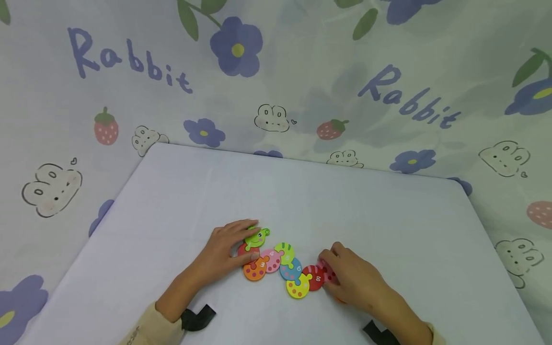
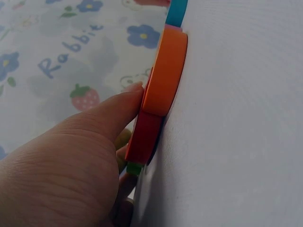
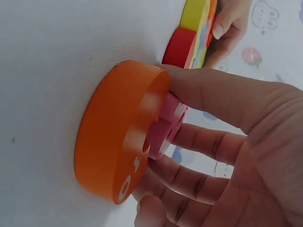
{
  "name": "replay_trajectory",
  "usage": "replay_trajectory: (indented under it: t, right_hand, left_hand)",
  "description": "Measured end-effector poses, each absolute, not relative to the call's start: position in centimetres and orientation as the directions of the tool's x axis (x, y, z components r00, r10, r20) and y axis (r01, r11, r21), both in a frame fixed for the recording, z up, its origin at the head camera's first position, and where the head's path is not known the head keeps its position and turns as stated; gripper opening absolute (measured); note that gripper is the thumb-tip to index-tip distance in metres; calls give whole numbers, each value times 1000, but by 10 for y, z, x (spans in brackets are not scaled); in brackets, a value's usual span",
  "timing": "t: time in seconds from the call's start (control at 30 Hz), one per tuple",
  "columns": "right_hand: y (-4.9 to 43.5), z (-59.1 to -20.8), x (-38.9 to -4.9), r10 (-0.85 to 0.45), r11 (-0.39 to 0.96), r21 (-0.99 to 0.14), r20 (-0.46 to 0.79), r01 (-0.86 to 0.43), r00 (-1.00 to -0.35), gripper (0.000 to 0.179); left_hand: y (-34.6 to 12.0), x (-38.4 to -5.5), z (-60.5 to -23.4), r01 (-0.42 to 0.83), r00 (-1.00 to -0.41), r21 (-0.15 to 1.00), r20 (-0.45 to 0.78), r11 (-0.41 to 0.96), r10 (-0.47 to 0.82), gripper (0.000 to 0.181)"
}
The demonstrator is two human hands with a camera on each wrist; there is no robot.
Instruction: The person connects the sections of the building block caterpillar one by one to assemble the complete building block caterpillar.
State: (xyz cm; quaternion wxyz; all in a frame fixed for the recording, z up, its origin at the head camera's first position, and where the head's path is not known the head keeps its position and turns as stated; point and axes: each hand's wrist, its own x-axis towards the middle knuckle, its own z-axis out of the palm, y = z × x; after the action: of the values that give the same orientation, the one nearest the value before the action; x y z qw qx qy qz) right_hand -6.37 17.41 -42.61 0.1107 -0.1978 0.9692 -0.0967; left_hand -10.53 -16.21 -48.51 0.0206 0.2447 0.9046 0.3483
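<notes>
A caterpillar number puzzle (image 1: 291, 270) of joined round pieces winds across the white table. My left hand (image 1: 224, 247) grips its left end, thumb on the red piece (image 2: 144, 137) and fingers around the smiling green head (image 1: 258, 238). Between the hands run orange, pink, light green, blue, yellow and red pieces. At the other end, the thumb and fingers of my right hand (image 1: 355, 278) hold a pink piece (image 3: 163, 127) from two sides. An orange piece (image 3: 113, 137) marked with a white number adjoins it, mostly hidden under that hand in the head view.
The white tabletop (image 1: 267, 191) stretches behind and around the puzzle. Beyond its back edge hangs a cloth (image 1: 302, 62) printed with rabbits, flowers and strawberries. A black strap (image 1: 198, 317) sticks out by the left sleeve, another (image 1: 379, 333) by the right wrist.
</notes>
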Motion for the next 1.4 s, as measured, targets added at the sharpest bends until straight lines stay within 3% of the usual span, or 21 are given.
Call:
replay_trajectory:
  t: [0.27,0.47,0.67,1.2,1.4]
  right_hand:
    - [188,-423,-64,-419,893,-285,-245,-348,-874,60]
    - [193,-422,-63,-431,884,-300,-222,-359,-875,49]
    - [188,-424,-62,-422,894,-261,-216,-365,-880,49]
    - [213,-429,-44,-305,940,-235,-263,-246,-915,71]
    - [209,-433,-32,-288,942,-243,-223,-234,-931,55]
  left_hand:
    - [-161,-106,-488,452,-867,648,159,613,471,67]
    - [-161,-105,-486,443,-872,649,152,618,464,67]
    - [-162,-105,-487,435,-877,650,151,622,456,67]
    - [-161,-105,-488,445,-873,650,160,616,462,67]
    - [-162,-106,-489,449,-873,638,164,625,460,66]
